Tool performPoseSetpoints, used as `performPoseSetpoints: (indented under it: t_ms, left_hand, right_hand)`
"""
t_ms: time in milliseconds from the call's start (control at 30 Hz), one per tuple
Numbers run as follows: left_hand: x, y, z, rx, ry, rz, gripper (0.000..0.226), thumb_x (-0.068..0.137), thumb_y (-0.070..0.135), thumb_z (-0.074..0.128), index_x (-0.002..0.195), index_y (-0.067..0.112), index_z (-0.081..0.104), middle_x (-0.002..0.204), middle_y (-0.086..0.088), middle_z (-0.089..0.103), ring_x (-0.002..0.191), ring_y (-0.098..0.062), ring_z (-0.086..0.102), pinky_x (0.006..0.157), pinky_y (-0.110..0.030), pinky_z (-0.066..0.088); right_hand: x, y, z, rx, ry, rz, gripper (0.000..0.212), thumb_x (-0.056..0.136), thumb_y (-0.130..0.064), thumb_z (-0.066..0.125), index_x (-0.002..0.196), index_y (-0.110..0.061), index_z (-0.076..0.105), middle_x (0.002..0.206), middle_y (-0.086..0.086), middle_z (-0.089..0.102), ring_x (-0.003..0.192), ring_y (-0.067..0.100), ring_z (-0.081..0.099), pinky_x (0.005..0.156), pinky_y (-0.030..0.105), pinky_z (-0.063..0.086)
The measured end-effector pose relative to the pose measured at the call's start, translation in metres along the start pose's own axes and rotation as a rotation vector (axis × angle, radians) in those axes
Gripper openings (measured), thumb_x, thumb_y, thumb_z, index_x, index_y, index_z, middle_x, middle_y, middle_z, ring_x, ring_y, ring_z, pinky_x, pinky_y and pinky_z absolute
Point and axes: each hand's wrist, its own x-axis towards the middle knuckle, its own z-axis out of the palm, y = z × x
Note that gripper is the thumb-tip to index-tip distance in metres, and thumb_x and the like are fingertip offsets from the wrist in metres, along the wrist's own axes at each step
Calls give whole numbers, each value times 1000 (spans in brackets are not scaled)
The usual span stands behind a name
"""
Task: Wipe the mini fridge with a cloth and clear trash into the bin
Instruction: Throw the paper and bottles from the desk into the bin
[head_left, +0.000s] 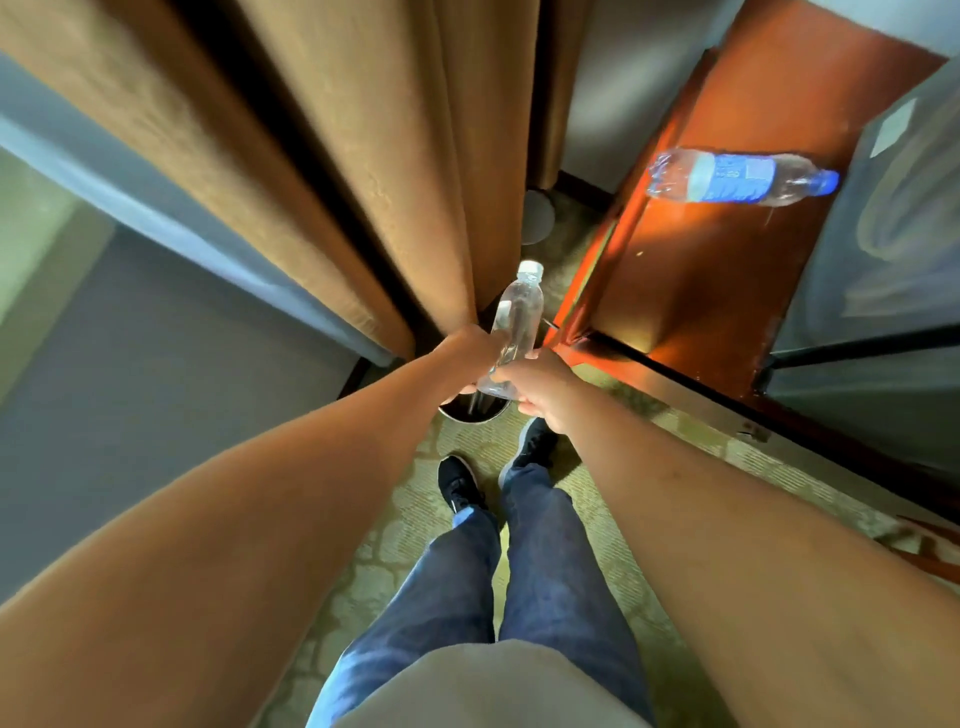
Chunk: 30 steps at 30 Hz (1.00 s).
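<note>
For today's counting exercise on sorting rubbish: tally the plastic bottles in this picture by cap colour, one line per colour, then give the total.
White cap: 1, the clear bottle that both hands hold above the bin.
Blue cap: 1, the blue-labelled bottle lying on its side on the orange-brown wooden surface.
Total: 2 bottles.

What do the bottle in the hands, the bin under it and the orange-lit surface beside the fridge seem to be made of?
Held bottle: clear thin plastic, see-through, white screw cap. Bin: probably metal or glossy dark plastic; only its shiny rim shows, so unsure. Surface: looks like varnished reddish wood, smooth, with a soft glare. The lying bottle is also clear plastic, blue label.
</note>
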Motion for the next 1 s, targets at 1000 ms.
performPoseSetpoints:
  t_ms: [1000]
  left_hand:
    - [67,-154,32,-12,-137,-211,39,102,16,48,137,0,56,111,-10,58,102,-27,59,104,-50,52]
  right_hand:
    - [91,59,76,-325,43,23,23,95,-20,54,117,-13,56,95,6,58,90,30,55,63,30,42]
